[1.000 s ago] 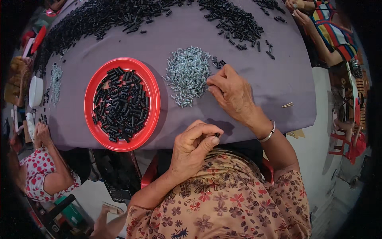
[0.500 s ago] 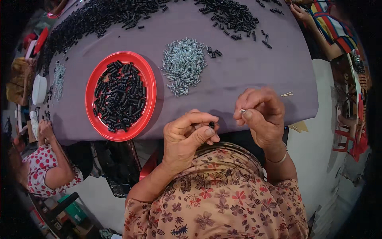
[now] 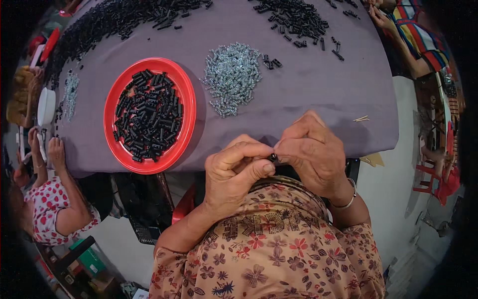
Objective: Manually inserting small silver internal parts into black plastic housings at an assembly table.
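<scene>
My left hand (image 3: 230, 174) is closed, pinching a small black plastic tube (image 3: 272, 157) whose end pokes out between thumb and forefinger. Against that end my right hand (image 3: 316, 154) presses its own pinched fingertips. A tiny silvery spring showed in the right fingertips a moment earlier; the fingers now hide it. Beyond my hands lies a heap of small metal springs (image 3: 233, 79) on the purple-grey tablecloth (image 3: 318, 94). To its left stands a red round dish (image 3: 189, 119) filled with black tubes (image 3: 149, 117).
More black tubes (image 3: 124, 20) cover the far left, with another heap (image 3: 298, 22) at the far right. Two or three thin tan sticks (image 3: 361, 119) lie near the right edge. A white bowl (image 3: 47, 107) stands at the left edge. Other people sit at the left and far right.
My right hand has moved left and in toward my left hand, so the fingertips now meet at the black tube. The spring has gone from sight.
</scene>
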Demonstrator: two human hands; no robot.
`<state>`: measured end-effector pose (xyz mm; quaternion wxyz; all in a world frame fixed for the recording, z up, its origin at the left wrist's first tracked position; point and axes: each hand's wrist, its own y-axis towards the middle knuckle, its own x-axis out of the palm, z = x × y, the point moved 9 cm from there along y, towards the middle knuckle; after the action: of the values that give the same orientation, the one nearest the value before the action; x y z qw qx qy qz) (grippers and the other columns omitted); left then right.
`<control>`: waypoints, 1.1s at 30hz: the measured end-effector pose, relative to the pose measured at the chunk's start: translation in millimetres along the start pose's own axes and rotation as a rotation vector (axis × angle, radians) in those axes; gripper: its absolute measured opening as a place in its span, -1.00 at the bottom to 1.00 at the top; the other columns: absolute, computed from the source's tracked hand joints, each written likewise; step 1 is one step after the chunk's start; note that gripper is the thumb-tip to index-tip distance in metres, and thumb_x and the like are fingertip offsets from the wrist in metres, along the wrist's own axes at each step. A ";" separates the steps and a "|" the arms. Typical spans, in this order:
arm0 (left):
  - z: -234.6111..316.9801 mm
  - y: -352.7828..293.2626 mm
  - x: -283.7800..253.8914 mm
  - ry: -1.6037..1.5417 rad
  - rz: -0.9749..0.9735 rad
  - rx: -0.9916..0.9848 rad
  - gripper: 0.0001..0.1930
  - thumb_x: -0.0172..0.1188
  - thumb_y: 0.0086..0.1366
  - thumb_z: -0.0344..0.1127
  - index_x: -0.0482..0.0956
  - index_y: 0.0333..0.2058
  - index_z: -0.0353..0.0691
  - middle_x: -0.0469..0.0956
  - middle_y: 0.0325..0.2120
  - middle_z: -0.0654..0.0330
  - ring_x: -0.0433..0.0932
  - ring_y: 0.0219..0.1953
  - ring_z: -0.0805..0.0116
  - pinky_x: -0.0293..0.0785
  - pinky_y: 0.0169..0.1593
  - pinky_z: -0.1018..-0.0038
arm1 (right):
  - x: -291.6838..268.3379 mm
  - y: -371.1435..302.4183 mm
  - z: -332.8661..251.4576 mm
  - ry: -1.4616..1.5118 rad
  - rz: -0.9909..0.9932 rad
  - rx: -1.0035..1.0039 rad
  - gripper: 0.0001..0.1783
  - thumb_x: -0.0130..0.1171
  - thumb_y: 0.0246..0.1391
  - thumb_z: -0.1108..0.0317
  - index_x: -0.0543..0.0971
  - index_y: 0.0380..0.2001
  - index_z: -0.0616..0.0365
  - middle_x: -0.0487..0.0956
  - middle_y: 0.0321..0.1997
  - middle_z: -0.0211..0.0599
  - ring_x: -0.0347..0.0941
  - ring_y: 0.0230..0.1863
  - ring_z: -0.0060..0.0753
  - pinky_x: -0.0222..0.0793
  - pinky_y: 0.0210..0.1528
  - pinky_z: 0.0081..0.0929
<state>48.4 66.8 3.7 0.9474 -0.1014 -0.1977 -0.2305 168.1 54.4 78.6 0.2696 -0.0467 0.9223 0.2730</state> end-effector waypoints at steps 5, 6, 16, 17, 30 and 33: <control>4.6 1.0 -0.1 0.074 0.003 0.043 -0.79 0.22 0.08 -0.63 0.57 -0.25 -0.39 0.47 -0.35 0.21 0.47 -0.33 0.55 0.42 -0.26 0.68 | -1.2 2.4 -16.3 -0.163 -0.009 -0.088 -0.72 0.28 -0.36 0.50 0.59 -0.42 0.18 0.42 -0.49 -0.31 0.31 -0.44 -0.32 0.22 -0.48 -0.46; 7.9 1.2 1.1 0.126 -0.007 0.073 -0.78 0.22 0.08 -0.63 0.57 -0.25 -0.37 0.47 -0.35 0.21 0.46 -0.33 0.55 0.41 -0.26 0.68 | -1.8 3.3 -20.8 -0.211 -0.003 -0.102 -0.71 0.27 -0.41 0.49 0.58 -0.43 0.18 0.41 -0.48 -0.32 0.29 -0.45 -0.32 0.21 -0.47 -0.46; 22.0 0.6 5.9 0.353 -0.007 0.170 -0.80 0.20 0.09 -0.63 0.57 -0.25 -0.37 0.46 -0.38 0.23 0.44 -0.35 0.56 0.37 -0.30 0.67 | 4.0 11.6 -35.2 -0.387 -0.149 -0.143 -0.68 0.27 -0.37 0.41 0.57 -0.37 0.15 0.37 -0.47 -0.39 0.30 -0.45 -0.36 0.18 -0.42 -0.43; 19.3 0.2 4.2 0.341 0.001 0.157 -0.81 0.19 0.10 -0.62 0.57 -0.26 -0.38 0.46 -0.38 0.24 0.45 -0.36 0.56 0.38 -0.30 0.69 | 2.8 11.8 -36.6 -0.389 -0.149 -0.144 -0.68 0.27 -0.37 0.41 0.57 -0.37 0.15 0.37 -0.47 -0.39 0.30 -0.45 -0.36 0.18 -0.42 -0.43; -16.5 6.7 -5.1 -0.088 0.006 -0.048 -0.85 0.16 0.18 -0.53 0.55 -0.25 -0.40 0.45 -0.39 0.21 0.54 -0.41 0.51 0.46 -0.34 0.69 | -28.5 2.7 100.2 -0.405 0.061 0.399 -0.81 0.15 -0.02 0.42 0.50 -0.27 0.15 0.49 -0.39 -0.21 0.47 -0.37 -0.12 0.36 -0.32 -0.26; -17.0 7.3 -7.4 -0.065 0.024 -0.066 -0.85 0.17 0.18 -0.51 0.55 -0.25 -0.40 0.45 -0.39 0.21 0.54 -0.41 0.50 0.46 -0.34 0.68 | -23.2 27.9 112.7 -0.424 0.090 0.378 -0.77 0.16 -0.02 0.40 0.49 -0.23 0.13 0.47 -0.36 -0.20 0.47 -0.34 -0.10 0.38 -0.30 -0.24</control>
<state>51.4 71.3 -15.5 0.9393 -0.1424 -0.2193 -0.2222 234.5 136.2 24.5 0.4478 0.1035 0.8811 0.1117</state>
